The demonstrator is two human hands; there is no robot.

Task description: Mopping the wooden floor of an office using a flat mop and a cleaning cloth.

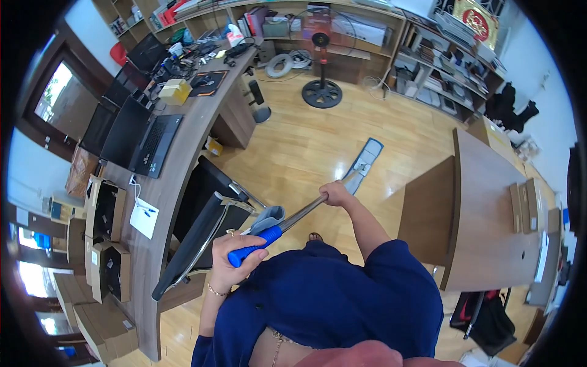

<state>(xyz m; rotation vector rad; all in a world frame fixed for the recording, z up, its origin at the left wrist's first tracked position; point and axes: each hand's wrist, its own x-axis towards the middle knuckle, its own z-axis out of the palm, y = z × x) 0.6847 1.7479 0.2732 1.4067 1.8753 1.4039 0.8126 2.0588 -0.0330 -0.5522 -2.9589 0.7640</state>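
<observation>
Gripping a mop (296, 218), the left hand (229, 260) closes its fingers round the blue handle (268, 236), the right hand (335, 193) round the metal pole (310, 208). The mop head (367, 160) rests on the wooden floor (281, 134); the white label (533, 223) on a cardboard box (532, 199) is too small to read.

The glossy yellow-brown wooden floor (281, 131) bears a flat blue-grey mop head (369, 153); a long grey-brown wooden desk (164, 188) holds an open black laptop (154, 144) and white paper sheet (142, 225).
</observation>
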